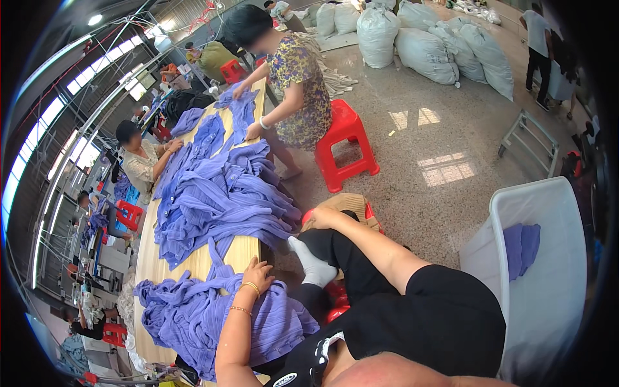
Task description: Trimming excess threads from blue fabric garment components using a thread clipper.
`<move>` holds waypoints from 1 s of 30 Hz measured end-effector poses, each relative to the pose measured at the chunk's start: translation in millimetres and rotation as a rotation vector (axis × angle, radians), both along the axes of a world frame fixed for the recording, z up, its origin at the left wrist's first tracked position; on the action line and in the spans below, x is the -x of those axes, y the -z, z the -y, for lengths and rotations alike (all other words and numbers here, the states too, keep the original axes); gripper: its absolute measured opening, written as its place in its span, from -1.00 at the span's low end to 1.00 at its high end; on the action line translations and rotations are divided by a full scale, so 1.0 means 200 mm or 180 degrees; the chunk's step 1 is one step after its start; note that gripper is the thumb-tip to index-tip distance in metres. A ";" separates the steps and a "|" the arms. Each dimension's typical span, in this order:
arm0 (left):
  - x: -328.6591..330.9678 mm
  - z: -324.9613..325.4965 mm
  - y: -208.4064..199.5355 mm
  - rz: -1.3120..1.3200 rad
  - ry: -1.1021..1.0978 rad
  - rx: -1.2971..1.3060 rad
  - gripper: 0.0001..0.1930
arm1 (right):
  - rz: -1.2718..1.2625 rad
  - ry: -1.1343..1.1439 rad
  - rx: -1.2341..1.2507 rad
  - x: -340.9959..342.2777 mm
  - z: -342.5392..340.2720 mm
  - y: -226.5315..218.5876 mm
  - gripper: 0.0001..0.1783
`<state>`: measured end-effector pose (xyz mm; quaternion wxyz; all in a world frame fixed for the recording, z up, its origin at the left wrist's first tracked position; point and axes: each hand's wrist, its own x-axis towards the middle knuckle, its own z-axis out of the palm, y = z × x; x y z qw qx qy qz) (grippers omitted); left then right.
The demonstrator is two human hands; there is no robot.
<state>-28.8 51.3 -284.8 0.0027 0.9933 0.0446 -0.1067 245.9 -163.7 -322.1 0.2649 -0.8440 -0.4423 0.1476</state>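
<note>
My left hand (258, 276) lies with its fingers stretched out at the near end of the wooden table (147, 255), next to a heap of purple ribbed garments (193, 316). Across my bent leg, my right hand (320, 218) reaches down to a red stool (307, 216) topped with brown cardboard (353, 205); its fingers look curled on the stool's edge. A larger pile of buttoned purple garments (225, 193) covers the middle of the table. My foot in a white sock (311, 263) is raised beside the table edge.
A co-worker in a patterned top (303, 90) handles purple cloth by another red stool (348, 142). A second person (143, 158) works across the table. At my right stands a white bin (541, 226) with purple cloth (521, 248) inside. White sacks (425, 55) and a metal trolley (532, 145) stand beyond.
</note>
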 end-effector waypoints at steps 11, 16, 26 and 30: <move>0.02 0.00 -0.01 -0.0029 -0.0028 -0.0031 -0.54 | -0.0107 0.0054 0.0132 0.03 -0.01 -0.05 -0.69; -0.02 0.01 -0.01 -0.0056 -0.0003 -0.0045 -0.54 | -0.0052 0.0010 -0.0020 -0.02 0.00 0.02 -0.67; 0.01 0.00 0.02 -0.0055 -0.0019 -0.0029 -0.55 | -0.0027 0.0045 0.0080 0.00 0.00 0.01 -0.68; 0.00 0.00 0.02 -0.0052 -0.0005 -0.0025 -0.55 | 0.0002 0.0044 0.0115 -0.01 0.00 0.02 -0.68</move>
